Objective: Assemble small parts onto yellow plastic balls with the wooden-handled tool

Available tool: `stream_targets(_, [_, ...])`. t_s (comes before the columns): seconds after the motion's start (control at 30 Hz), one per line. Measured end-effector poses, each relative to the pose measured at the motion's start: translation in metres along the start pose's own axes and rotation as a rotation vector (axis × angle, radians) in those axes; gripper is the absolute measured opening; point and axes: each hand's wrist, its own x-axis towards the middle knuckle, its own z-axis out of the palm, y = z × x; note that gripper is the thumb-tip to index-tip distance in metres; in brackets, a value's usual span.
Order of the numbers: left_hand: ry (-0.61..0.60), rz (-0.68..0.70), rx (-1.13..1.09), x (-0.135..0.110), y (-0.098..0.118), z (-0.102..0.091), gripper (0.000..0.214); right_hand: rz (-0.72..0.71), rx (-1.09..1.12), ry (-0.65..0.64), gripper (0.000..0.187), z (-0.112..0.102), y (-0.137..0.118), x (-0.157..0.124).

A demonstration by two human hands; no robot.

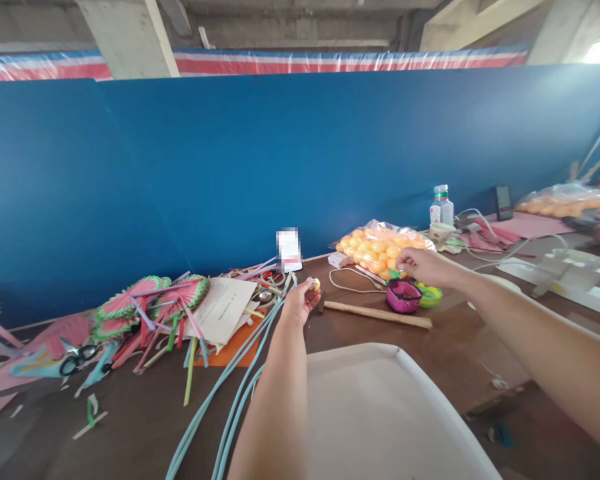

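Note:
My left hand (pixel 299 301) is closed around a small shiny ball (pixel 315 285) in yellow and silvery tones, held up above the table. My right hand (pixel 419 265) hovers over a small magenta pouch (pixel 403 297) with its fingers pinched together; whatever they may hold is too small to make out. Right beside the pouch lies a bright yellow-green item (pixel 431 295). A hammer (pixel 377 314) with a wooden handle rests between my hands. Behind my right hand sits a clear plastic bag of orange balls (pixel 367 247).
Pleated paper fans (pixel 130 300), printed sheets (pixel 225 307) and black-handled scissors (pixel 77 360) crowd the left. Pale blue tubes (pixel 230 393) run beside my left forearm. A large white sheet (pixel 380 407) lies in front. Bottles (pixel 442 208) and a power strip (pixel 580 287) stand right.

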Motion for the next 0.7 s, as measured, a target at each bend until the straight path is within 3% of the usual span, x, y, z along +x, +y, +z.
stream_targets(0.13, [0.028,-0.009,-0.048,-0.001,0.002,0.0,0.008,0.044,0.436,-0.141,0.018,0.016,-0.05,-0.011])
stream_targets(0.23, [0.063,0.0,-0.099,0.001,0.004,-0.001,0.009,0.093,0.765,-0.262,0.011,0.038,-0.094,-0.017])
stream_targets(0.33, [0.09,0.012,-0.146,0.003,0.005,-0.002,0.011,0.145,0.941,-0.339,0.01,0.062,-0.129,-0.012])
stream_targets(0.43, [0.13,0.04,-0.206,0.005,0.006,-0.004,0.011,0.291,1.062,-0.44,0.016,0.083,-0.155,0.001])
stream_targets(0.57, [0.212,0.108,-0.263,0.007,0.008,-0.006,0.012,0.425,1.21,-0.392,0.02,0.103,-0.176,0.017])
stream_targets(0.7, [0.259,0.136,-0.3,0.011,0.008,-0.006,0.01,0.534,1.435,-0.344,0.021,0.124,-0.18,0.022])
